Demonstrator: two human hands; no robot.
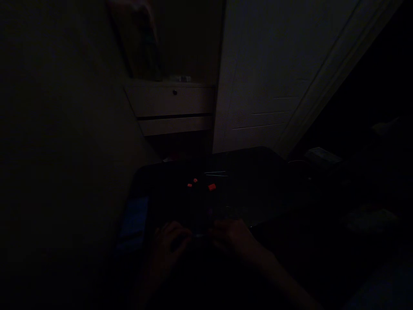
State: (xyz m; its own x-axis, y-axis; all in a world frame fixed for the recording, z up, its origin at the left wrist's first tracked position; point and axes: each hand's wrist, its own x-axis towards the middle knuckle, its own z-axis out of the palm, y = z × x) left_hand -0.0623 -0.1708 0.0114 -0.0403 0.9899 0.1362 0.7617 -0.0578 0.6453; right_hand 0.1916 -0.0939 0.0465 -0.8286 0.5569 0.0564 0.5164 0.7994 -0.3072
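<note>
The room is very dark. My left hand and my right hand meet low in the middle over a dark table. Their fingers are curled toward each other around something small between them that I cannot make out. Just beyond the hands, three small red pieces lie on the table. A thin pale strip lies a little farther back.
A blue flat object lies at the table's left edge. Behind the table stand a pale drawer unit with a dark knob and a white door. A pale boxy item sits at the right.
</note>
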